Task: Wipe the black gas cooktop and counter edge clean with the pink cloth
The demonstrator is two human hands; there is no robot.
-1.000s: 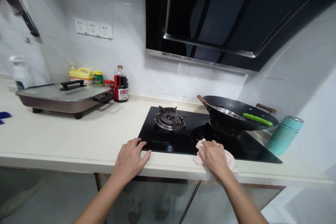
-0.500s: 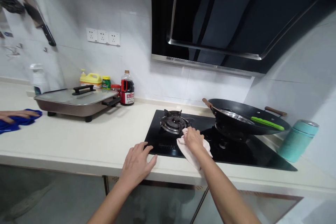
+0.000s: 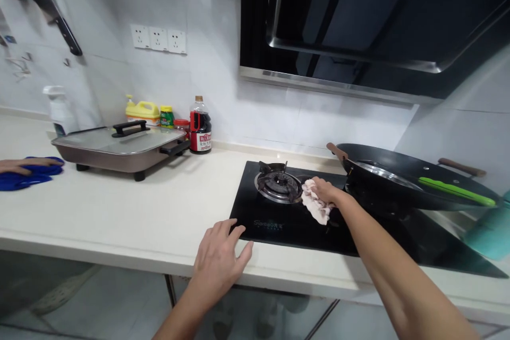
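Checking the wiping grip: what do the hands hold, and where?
Right hand grips the bunched pale cloth at its top; left hand holds nothing.

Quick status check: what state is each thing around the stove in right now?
right hand: closed on the pale cloth, pressing it on the hob
left hand: open, flat on the counter edge
left burner: no flame seen
wok: on the right burner, green-handled utensil inside
electric griddle: lid on
soy sauce bottle: upright, capped
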